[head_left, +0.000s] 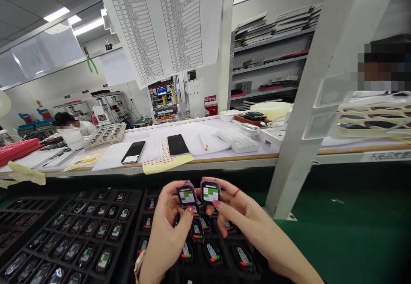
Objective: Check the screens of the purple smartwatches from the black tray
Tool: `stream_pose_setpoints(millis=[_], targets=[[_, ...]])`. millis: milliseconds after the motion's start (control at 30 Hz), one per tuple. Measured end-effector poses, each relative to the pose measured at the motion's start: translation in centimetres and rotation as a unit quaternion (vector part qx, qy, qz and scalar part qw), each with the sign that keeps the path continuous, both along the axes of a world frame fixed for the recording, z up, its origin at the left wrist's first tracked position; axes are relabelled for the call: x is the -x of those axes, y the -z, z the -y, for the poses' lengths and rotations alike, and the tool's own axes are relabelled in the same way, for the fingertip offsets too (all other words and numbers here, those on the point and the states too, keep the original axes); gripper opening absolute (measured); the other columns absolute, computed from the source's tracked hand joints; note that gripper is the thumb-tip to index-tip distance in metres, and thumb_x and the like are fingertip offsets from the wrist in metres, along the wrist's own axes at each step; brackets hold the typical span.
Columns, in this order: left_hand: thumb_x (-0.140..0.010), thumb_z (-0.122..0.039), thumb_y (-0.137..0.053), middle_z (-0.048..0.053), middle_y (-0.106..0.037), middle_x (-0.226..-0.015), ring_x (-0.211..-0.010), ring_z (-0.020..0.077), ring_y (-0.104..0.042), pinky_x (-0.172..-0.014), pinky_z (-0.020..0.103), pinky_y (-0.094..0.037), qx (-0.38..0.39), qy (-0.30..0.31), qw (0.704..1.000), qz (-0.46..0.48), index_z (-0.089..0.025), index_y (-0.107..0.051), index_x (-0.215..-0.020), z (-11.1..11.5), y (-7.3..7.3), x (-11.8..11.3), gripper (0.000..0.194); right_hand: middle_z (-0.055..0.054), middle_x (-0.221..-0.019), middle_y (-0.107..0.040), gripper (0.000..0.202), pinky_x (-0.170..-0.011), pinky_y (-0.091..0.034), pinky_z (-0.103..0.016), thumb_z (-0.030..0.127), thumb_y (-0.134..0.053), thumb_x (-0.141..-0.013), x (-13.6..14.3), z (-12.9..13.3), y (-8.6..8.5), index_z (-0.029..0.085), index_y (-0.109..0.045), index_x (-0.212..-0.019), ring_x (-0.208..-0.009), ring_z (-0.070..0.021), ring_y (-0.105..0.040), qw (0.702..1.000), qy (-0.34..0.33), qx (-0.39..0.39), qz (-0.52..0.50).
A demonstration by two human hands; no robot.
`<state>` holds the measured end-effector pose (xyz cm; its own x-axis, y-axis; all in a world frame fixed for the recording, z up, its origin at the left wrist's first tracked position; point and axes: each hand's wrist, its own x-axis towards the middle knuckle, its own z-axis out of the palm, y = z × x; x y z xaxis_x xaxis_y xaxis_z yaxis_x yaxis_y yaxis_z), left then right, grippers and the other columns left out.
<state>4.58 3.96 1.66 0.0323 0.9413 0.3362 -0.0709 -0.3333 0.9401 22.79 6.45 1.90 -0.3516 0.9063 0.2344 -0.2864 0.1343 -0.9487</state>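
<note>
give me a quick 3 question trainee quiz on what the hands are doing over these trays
1. True or false: each hand holds one small lit device.
2. What lies on the bench behind? A) two dark phones B) a laptop C) a drill
3. What colour is the band on the right hand's finger?

Key
1. True: left hand holds the left device, right hand the right device, above the black tray.
2. A: two phones.
3. Red band.
</note>
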Motion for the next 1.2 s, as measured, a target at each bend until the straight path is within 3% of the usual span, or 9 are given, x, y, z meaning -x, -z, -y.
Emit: stream_pose_setpoints(millis=[200, 467, 567, 700, 900, 1067, 1200], targets=[[-0.091, -0.035, -0.070, 0.009, -0.065, -0.127, -0.115, 0.0237, -0.062, -0.089, 0.031, -0.051, 0.005, -0.025, 1.000, -0.006, -0.028, -0.058, -0.124, 0.0, 0.3, -0.8, 0.036, -0.004, -0.088, -0.068, 0.060, -0.051, -0.056, -0.024, 0.059, -0.076, -0.090, -0.3, -0.1, -0.4, 0.020, -0.055, -0.132, -0.053, -0.0136, -0.051, 1.000, 0.022, -0.008, -0.003], [-0.085, -0.039, -0.077, 0.006, -0.070, -0.112, -0.097, 0.0191, -0.067, -0.081, 0.027, -0.056, -0.003, -0.055, 0.998, 0.010, -0.026, -0.067, -0.113, -0.5, 0.3, -1.0, 0.032, -0.001, -0.077, -0.066, 0.049, -0.045, -0.052, -0.018, 0.051, -0.082, -0.089, -0.3, -0.4, 0.0, 0.023, -0.063, -0.123, -0.049, -0.0113, -0.048, 0.998, 0.034, -0.023, -0.049], [-0.088, -0.045, -0.072, 0.005, -0.070, -0.105, -0.080, 0.0136, -0.065, -0.069, 0.022, -0.056, -0.009, -0.076, 0.997, 0.017, -0.026, -0.069, -0.109, -0.6, 0.2, -1.0, 0.029, -0.004, -0.084, -0.068, 0.043, -0.043, -0.051, -0.016, 0.055, -0.077, -0.092, -0.2, -0.5, 0.2, 0.022, -0.067, -0.119, -0.055, -0.0125, -0.054, 0.997, 0.034, -0.014, -0.074], [-0.093, -0.051, -0.063, 0.004, -0.070, -0.099, -0.059, 0.0068, -0.051, -0.060, 0.018, -0.050, -0.001, -0.074, 0.997, 0.013, -0.027, -0.069, -0.114, -0.3, 0.2, -1.0, 0.032, -0.006, -0.088, -0.069, 0.042, -0.042, -0.050, -0.017, 0.056, -0.077, -0.092, 0.0, -0.4, 0.3, 0.023, -0.070, -0.116, -0.059, -0.0147, -0.057, 0.993, 0.034, 0.002, -0.111], [-0.094, -0.051, -0.063, 0.003, -0.070, -0.099, -0.062, 0.0073, -0.052, -0.059, 0.018, -0.047, -0.002, -0.063, 0.998, 0.025, -0.030, -0.070, -0.115, -0.1, 0.3, -1.1, 0.031, -0.004, -0.076, -0.067, 0.046, -0.041, -0.048, -0.019, 0.059, -0.078, -0.090, 0.0, -0.4, 0.3, 0.023, -0.070, -0.115, -0.052, -0.0148, -0.054, 0.995, 0.060, -0.004, -0.081], [-0.091, -0.049, -0.068, 0.002, -0.071, -0.092, -0.060, 0.0071, -0.053, -0.057, 0.016, -0.048, -0.012, -0.080, 0.997, 0.016, -0.027, -0.073, -0.106, -0.4, -0.1, -1.2, 0.027, -0.001, -0.069, -0.064, 0.042, -0.044, -0.049, -0.019, 0.058, -0.072, -0.095, -0.1, -0.6, 0.5, 0.023, -0.067, -0.118, -0.048, -0.0127, -0.049, 0.997, 0.063, -0.017, -0.039], [-0.088, -0.041, -0.074, 0.004, -0.072, -0.106, -0.086, 0.0155, -0.068, -0.071, 0.022, -0.057, -0.007, -0.046, 0.998, 0.044, -0.027, -0.070, -0.110, -0.3, -0.2, -1.2, 0.027, 0.000, -0.072, -0.063, 0.045, -0.046, -0.053, -0.023, 0.054, -0.072, -0.096, -0.1, -0.6, 0.5, 0.023, -0.063, -0.126, -0.049, -0.0143, -0.051, 0.998, 0.053, -0.031, -0.021]])
